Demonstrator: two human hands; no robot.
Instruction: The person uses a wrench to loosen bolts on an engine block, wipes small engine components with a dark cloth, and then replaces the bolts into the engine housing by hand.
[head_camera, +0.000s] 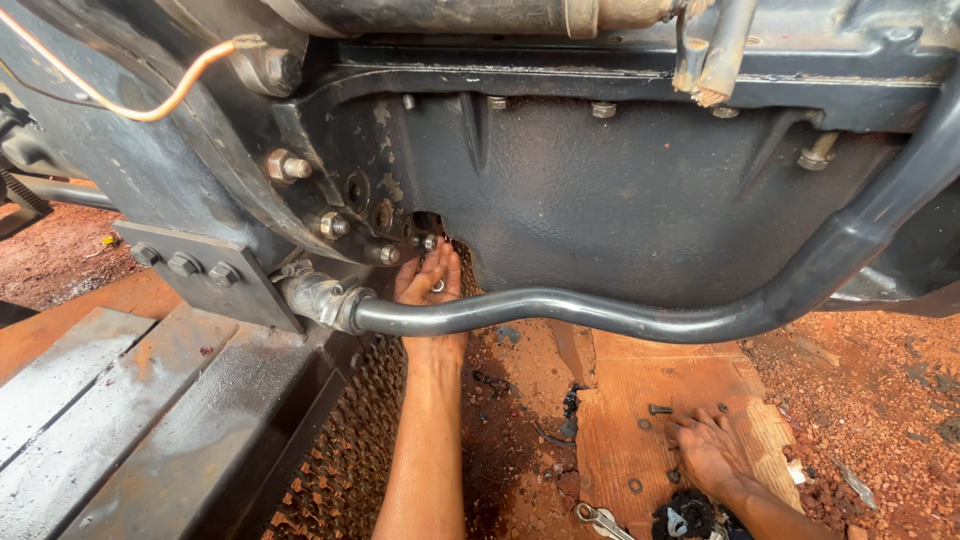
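Red dirt floor (880, 390) under a dark engine casing (620, 200), and we're looking up at its underside. Left hand (432, 285) reaches past the grey pipe (600, 315), palm up, grip spread, cradling a small washer (438, 287) just below the bolt (428, 241) at the casing's corner, likely so nothing drops. Right hand (708, 450) rests flat on the cardboard sheet (640, 400), fingers spread among loose washers and a bolt, bracing. Just nearer the body than that hand lies a spanner (598, 518), cut off by the frame edge.
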